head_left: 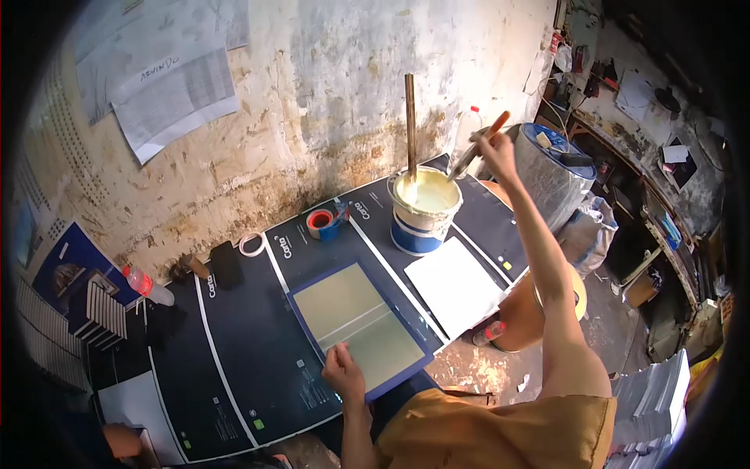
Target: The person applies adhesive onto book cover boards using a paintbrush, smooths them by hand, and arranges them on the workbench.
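My right hand (pixel 497 155) is closed around a brush (pixel 466 161) with an orange handle, its lower end at the rim of a white and blue bucket (pixel 422 227). Pale, creamy paste (pixel 431 194) fills much of the bucket, and a brown stick (pixel 411 125) stands upright in it. Below, an open book cover (pixel 363 320) lies flat, its blue border folded around two greenish-grey boards with a pale strip between them. The curled fingers of my left hand (pixel 344 372) grip the near left edge of this cover; the fingertips are partly hidden.
Black sheets marked Carta (pixel 242 344) cover the table. White paper (pixel 455 285) lies beside the bucket. Tape rolls (pixel 320 222), a plastic bottle (pixel 148 286) and stacked books (pixel 98 311) are along the wall side. A blue drum (pixel 547 168) stands right; another person's limb (pixel 122 442) shows lower left.
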Action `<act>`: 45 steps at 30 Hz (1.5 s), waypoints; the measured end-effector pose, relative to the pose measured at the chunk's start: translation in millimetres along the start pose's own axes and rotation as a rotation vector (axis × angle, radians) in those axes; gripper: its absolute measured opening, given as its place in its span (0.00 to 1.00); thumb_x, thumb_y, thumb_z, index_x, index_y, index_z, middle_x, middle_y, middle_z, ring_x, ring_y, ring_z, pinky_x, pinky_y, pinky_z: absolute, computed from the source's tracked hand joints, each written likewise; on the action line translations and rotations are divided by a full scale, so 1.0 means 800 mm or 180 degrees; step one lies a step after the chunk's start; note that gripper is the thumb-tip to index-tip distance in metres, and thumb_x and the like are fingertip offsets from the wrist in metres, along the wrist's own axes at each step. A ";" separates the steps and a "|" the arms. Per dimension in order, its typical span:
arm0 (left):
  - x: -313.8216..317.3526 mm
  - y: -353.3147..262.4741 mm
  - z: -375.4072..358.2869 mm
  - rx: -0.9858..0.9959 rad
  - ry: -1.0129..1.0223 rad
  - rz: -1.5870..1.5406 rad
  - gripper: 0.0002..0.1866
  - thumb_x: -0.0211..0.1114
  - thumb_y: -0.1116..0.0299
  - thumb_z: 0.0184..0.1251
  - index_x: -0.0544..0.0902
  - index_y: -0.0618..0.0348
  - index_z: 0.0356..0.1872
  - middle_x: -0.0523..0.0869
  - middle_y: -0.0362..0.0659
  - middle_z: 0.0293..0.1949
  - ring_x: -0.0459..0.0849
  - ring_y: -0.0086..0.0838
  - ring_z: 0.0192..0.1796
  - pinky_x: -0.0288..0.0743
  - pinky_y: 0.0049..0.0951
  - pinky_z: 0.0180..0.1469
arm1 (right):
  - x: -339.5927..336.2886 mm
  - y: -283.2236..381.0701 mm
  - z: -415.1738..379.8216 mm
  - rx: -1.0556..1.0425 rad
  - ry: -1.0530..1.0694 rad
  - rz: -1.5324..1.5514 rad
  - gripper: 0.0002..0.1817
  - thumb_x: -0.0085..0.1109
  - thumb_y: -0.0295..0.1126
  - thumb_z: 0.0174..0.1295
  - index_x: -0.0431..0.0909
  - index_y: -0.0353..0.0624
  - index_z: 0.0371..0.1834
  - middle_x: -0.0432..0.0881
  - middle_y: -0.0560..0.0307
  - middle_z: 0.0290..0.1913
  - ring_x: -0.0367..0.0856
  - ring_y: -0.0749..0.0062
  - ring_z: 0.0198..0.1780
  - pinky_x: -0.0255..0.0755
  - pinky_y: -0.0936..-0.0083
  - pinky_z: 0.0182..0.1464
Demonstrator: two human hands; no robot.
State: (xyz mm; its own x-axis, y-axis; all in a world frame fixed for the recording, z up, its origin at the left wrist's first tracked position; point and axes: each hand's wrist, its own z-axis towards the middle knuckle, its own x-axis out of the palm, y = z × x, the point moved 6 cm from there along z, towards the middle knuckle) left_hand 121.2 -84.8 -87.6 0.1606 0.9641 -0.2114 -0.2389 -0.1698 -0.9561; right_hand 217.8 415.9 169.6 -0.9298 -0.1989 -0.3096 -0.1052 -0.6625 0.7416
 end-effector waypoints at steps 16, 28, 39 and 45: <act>0.018 0.016 -0.003 -0.0444 0.0287 0.0081 0.19 0.51 0.60 0.81 0.82 0.62 0.34 0.72 0.33 0.21 0.68 0.15 0.24 0.60 0.20 0.27 | 0.154 -0.103 -0.010 -0.0527 0.2431 -0.1433 0.26 0.69 0.50 0.58 0.81 0.32 0.24 0.81 0.42 0.22 0.83 0.56 0.25 0.74 0.63 0.31; 0.012 0.008 -0.003 -0.0240 0.0142 0.0281 0.21 0.50 0.59 0.79 0.84 0.66 0.35 0.75 0.39 0.18 0.74 0.22 0.22 0.65 0.27 0.27 | 0.069 -0.025 0.042 -0.0294 0.0884 -0.0612 0.28 0.63 0.52 0.63 0.83 0.32 0.23 0.82 0.47 0.20 0.83 0.60 0.24 0.74 0.65 0.33; 0.003 -0.004 -0.002 -0.0159 0.0322 0.0134 0.21 0.49 0.61 0.80 0.83 0.67 0.35 0.74 0.40 0.17 0.74 0.23 0.22 0.63 0.28 0.26 | 0.086 -0.029 0.014 -0.0189 0.1271 -0.1444 0.28 0.65 0.52 0.57 0.82 0.31 0.24 0.83 0.40 0.23 0.86 0.51 0.30 0.76 0.60 0.37; 0.004 0.024 0.005 -0.0472 0.0161 -0.0893 0.24 0.46 0.56 0.82 0.83 0.64 0.35 0.72 0.35 0.19 0.70 0.17 0.22 0.59 0.22 0.25 | 0.084 -0.014 0.019 -0.0199 0.1322 -0.1611 0.22 0.65 0.46 0.59 0.84 0.32 0.27 0.85 0.44 0.25 0.86 0.60 0.29 0.77 0.65 0.36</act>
State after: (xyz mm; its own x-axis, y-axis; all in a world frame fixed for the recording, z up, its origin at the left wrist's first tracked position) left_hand 113.0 -83.9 -105.9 0.2488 0.9668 0.0584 -0.0370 0.0698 -0.9969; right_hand 151.4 421.1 149.7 -0.5560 -0.1056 -0.8244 -0.4616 -0.7856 0.4119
